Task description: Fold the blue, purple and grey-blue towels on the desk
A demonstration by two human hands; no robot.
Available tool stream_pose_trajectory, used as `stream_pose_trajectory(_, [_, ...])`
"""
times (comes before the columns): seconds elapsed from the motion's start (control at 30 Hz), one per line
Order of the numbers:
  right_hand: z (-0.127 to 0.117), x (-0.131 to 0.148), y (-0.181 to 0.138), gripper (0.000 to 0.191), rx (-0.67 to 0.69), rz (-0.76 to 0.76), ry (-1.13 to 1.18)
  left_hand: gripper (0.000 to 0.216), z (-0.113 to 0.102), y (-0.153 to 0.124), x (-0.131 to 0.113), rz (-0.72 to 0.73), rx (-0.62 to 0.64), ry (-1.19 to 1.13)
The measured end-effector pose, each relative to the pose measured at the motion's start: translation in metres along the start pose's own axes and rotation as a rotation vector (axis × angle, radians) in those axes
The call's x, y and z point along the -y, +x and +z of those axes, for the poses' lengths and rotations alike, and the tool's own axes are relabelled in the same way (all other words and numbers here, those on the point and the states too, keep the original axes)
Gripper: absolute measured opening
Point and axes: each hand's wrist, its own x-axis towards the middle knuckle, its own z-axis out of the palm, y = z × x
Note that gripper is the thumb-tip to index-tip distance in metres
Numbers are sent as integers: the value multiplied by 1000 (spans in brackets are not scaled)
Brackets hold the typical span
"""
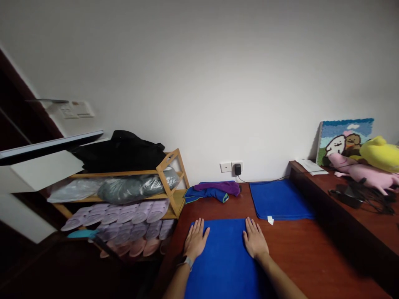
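Observation:
A blue cloth (222, 257) lies flat on the reddish-brown wooden table (296, 253), its near end running out of view. My left hand (196, 240) rests palm down on its far left corner, fingers stretched out. At the far right corner, my right hand (254, 238) also lies flat, with the fingers extended over the cloth's edge. Neither hand grips anything. Beyond the right hand sits a folded blue cloth (282, 199) with a white tag (270, 220). Against the wall are crumpled cloths, one purple (220, 188) and one blue with green edging (207, 194).
Left of the table stands a wooden rack (170, 178) with several slippers (137, 211) and a black bag (124, 153) on top. A black plug (237, 169) sits in the wall socket, its cable running right. A raised surface (343, 191) at right bears plush toys (368, 174).

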Motion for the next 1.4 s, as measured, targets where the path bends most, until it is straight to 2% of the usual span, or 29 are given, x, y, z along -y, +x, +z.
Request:
stream_pose_trajectory(0.1, [0,0,0,69,1,-2,8,77,-10,0,-18,7,-20,-13])
stream_pose_trajectory(0.17, [2,-1,1,68,-3,-7,13,74,-17,-1,-47,72,-78,-46])
stream_pose_trajectory(0.23, [5,-3,3,68,-10,-13,15,71,-19,-4,-88,201,-101,-93])
stream_pose_trajectory(0.33, [10,-6,4,68,-9,-48,13,68,-11,-10,-148,418,-10,-163])
stream_pose_trajectory(0.4, [12,-7,5,67,-12,-73,15,65,-2,-14,-168,454,32,-187])
stream_pose_trajectory(0.43, [13,-7,5,67,-17,-73,20,65,1,-15,-169,448,44,-187])
stream_pose_trajectory(0.47, [14,-7,6,67,-23,-65,28,65,3,-16,-164,431,52,-178])
stream_pose_trajectory(0.53, [13,-7,5,68,-31,-38,42,66,1,-17,-138,373,58,-145])
stream_pose_trajectory(0.7, [11,-7,2,69,-20,-19,4,71,-15,-18,-38,128,50,-76])
stream_pose_trajectory(0.8, [11,-7,1,69,-8,-14,-45,73,-18,-23,6,17,30,-56])
stream_pose_trajectory(0.9, [12,-8,2,69,-10,-15,-77,72,-15,-26,26,-9,-5,-51])
stream_pose_trajectory(1.0, [13,-9,3,70,-13,-17,-89,74,-13,-24,25,-47,-62,-50])
stream_pose_trajectory(1.1, [13,-8,3,70,-9,-16,-72,74,-14,-19,-7,-25,-135,-68])
stream_pose_trajectory(1.17, [13,-8,3,70,-14,-15,-58,72,-12,-18,-47,104,-127,-104])
stream_pose_trajectory(1.3, [14,-10,3,68,-7,-31,-68,66,3,-25,-138,400,-19,-189])
stream_pose_trajectory(1.37, [14,-11,2,68,5,-50,-93,63,10,-28,-162,425,-9,-219])
stream_pose_trajectory(1.4, [14,-11,2,68,8,-53,-101,63,13,-29,-165,424,-10,-228])
